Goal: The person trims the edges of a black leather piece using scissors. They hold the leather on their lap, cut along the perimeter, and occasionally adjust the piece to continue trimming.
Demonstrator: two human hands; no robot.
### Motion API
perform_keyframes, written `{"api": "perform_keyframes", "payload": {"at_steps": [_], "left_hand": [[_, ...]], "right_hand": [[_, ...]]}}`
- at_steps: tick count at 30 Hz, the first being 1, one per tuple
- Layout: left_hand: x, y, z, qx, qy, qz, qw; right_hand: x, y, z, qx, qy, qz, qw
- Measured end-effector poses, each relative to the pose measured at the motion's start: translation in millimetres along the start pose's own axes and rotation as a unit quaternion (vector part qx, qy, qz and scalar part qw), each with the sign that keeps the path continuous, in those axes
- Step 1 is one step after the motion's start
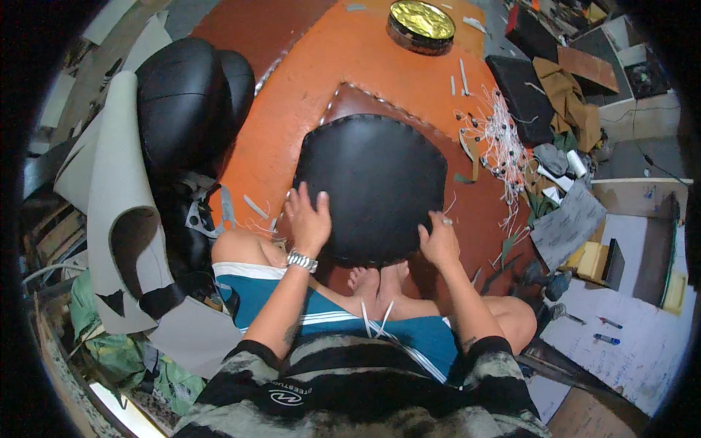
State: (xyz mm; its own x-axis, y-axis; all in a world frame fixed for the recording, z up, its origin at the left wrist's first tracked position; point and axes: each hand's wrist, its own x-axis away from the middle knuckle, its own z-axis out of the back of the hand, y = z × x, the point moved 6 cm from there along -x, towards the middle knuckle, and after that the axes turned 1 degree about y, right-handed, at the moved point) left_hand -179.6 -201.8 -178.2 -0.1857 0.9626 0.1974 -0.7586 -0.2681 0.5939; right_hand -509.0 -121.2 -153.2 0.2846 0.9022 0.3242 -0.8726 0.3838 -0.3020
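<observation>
Black padded panel (372,186) lies mid-frame, lower edge beside the bare feet (369,290). I have the left hand (309,221) at its left edge, fingers spread, thumb over the black face. Right hand (440,242) at the lower right edge, thumb apart from the fingers; whether it pinches the rim, I cannot tell.

Risks, my judgement: an uneven push from the two hands could skew the panel on the sheeting; the white cord tangle (504,146), right of it, could snag if the panel slides that way.

Surface: orange sheet (394,77) and red-brown sheet (485,233), strewn with scraps. Room: crowded workshop. I note black cushions (182,102) upper left, a grey roll (117,190) below, a gold-topped tin (421,28) at top, pens on a white board (635,358) lower right.
</observation>
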Motion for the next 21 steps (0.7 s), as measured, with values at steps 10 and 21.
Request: {"api": "perform_keyframes", "payload": {"at_steps": [10,21], "left_hand": [[13.4,-17.2,-57.6,-0.184,-0.264,-0.031,0.946],[14.8,-12.3,-49.9,-0.164,-0.205,-0.080,0.962]], "right_hand": [[-15.7,-30.9,-71.3,0.067,-0.197,-0.064,0.976],[0.3,-55.4,-62.6,0.029,-0.159,-0.064,0.985]]}}
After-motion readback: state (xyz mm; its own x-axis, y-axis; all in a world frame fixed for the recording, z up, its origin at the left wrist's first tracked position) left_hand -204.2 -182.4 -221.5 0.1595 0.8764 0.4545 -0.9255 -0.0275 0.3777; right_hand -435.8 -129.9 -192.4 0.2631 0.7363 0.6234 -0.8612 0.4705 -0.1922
